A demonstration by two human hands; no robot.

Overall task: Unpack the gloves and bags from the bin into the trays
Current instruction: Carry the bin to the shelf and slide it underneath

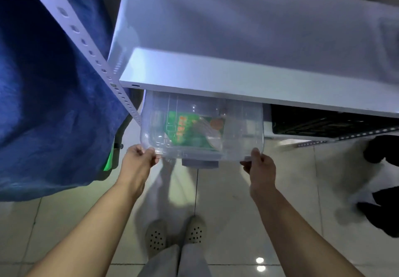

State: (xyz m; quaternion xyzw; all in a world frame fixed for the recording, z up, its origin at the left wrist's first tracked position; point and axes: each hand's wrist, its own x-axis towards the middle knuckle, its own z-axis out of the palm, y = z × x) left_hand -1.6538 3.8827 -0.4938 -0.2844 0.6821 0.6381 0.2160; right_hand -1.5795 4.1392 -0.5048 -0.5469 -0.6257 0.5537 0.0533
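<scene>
Clearly both hands, left and right, grip the clear bin's 2 near corners; it sits half under the white shelf, green packet inside. Pulled unevenly, it could catch the shelf edge or tip floorward.

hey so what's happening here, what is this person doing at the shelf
A person stands at a white shelf, holding a clear plastic bin by its near corners, left hand on one and right hand on the other. The bin sits partly under the shelf board. A green printed packet shows through its wall. Nothing is unpacked yet. A blue cloth hangs at the left.
</scene>
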